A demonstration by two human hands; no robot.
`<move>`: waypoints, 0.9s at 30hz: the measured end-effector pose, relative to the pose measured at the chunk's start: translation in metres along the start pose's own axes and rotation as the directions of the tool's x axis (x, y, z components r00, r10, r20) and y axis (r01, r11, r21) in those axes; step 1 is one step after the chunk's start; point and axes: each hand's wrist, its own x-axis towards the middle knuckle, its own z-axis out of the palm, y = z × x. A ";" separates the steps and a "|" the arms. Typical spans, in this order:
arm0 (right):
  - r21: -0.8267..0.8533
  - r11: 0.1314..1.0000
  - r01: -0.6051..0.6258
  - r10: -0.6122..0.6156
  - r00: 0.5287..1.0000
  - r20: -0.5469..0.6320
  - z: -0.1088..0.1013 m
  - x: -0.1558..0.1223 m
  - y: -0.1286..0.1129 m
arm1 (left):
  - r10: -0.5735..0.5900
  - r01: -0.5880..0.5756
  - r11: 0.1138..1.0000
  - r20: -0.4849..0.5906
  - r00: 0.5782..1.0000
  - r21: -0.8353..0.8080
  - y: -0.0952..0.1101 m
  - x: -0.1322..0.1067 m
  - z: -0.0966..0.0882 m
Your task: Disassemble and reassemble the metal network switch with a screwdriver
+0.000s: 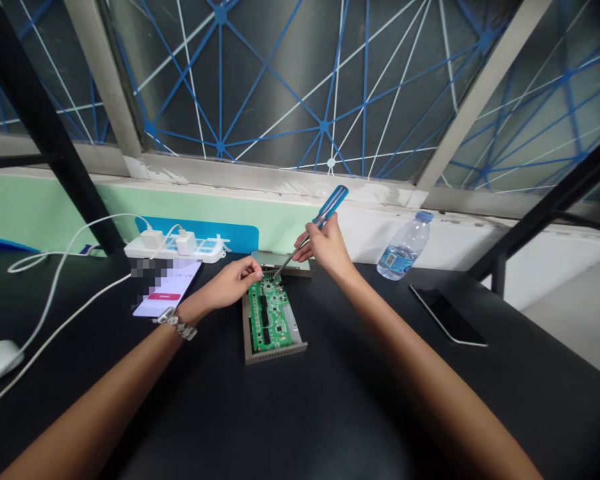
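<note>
Roughly in the middle of the black table [290, 420] lies an open metal case [296, 328] with a green circuit board [271, 319] seated inside it; every place below is told from that case.

The right hand [325, 248] hovers just above the case's far end. Its fingers are wrapped tightly around the lower part of a screwdriver [323, 217] with a clear blue handle. The tool is tilted, handle up and away, and its thin shaft slants down to the board's far edge, where the tip seems to touch.

The left hand [237, 280] sits at the case's far left corner. Its fingers are curled in, with the tips against the rim there. Whether they pinch anything small cannot be told. A wristwatch [177, 324] on that arm lies left of the case.

A lit phone [166, 291] rests flat to the left of the case, near it. Beyond that phone, farther left and back, a white power strip [205, 249] carries two chargers with white cables [55, 287] trailing away leftward.

To the right of the case and behind it, a water bottle [405, 250] lies tilted. A dark phone [447, 315] lies face up well to the case's right.
</note>
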 end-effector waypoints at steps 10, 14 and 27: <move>0.039 0.999 -0.004 0.005 1.000 -0.011 0.003 -0.001 0.000 | 0.004 -0.001 0.997 0.039 0.999 -0.077 -0.008 0.001 0.006; 0.056 0.998 -0.003 0.003 1.000 -0.009 0.003 0.000 0.002 | 0.004 0.000 0.997 0.048 0.999 -0.081 -0.010 0.002 0.007; 0.093 0.996 0.011 -0.008 1.000 -0.028 0.002 0.000 -0.002 | -0.005 0.018 0.993 0.105 0.994 -0.118 -0.004 0.000 0.001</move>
